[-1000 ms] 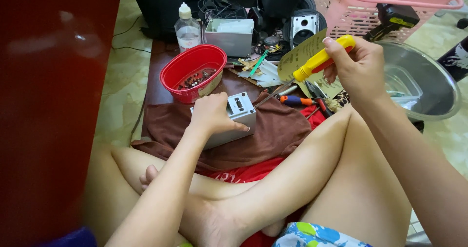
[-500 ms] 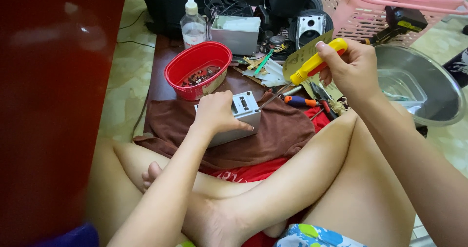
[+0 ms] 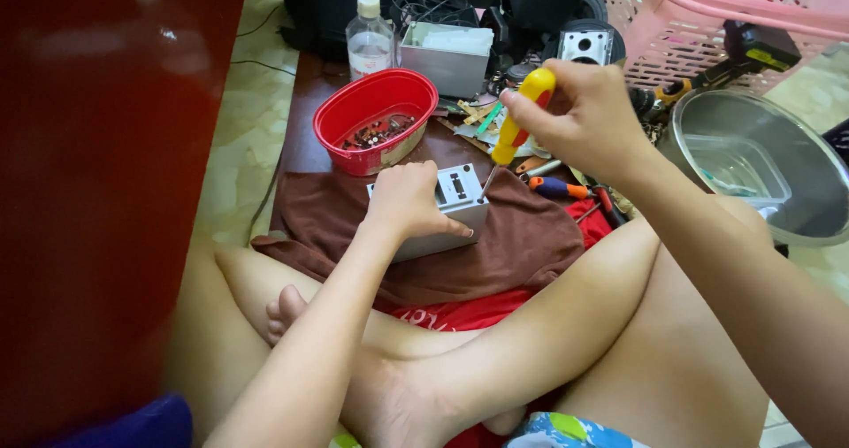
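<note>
A small grey metal box [image 3: 460, 202] lies on a brown cloth [image 3: 522, 245] on the floor in front of my crossed legs. My left hand [image 3: 409, 202] rests on top of the box and holds it down. My right hand [image 3: 588, 116] grips a screwdriver with a yellow and red handle [image 3: 523, 114], tilted, its thin shaft pointing down to the box's upper right corner.
A red plastic bowl [image 3: 354, 103] with small parts stands behind the box. A clear bottle [image 3: 369, 41], a grey open case [image 3: 447, 54], a small speaker [image 3: 584, 45], loose tools [image 3: 557, 187], a metal basin [image 3: 800, 174] and a pink basket [image 3: 707, 23] surround the cloth. A red panel [image 3: 106, 191] fills the left.
My right hand has brought the screwdriver down and left, from raised above the tools to the box's corner. My left hand has stayed on the box.
</note>
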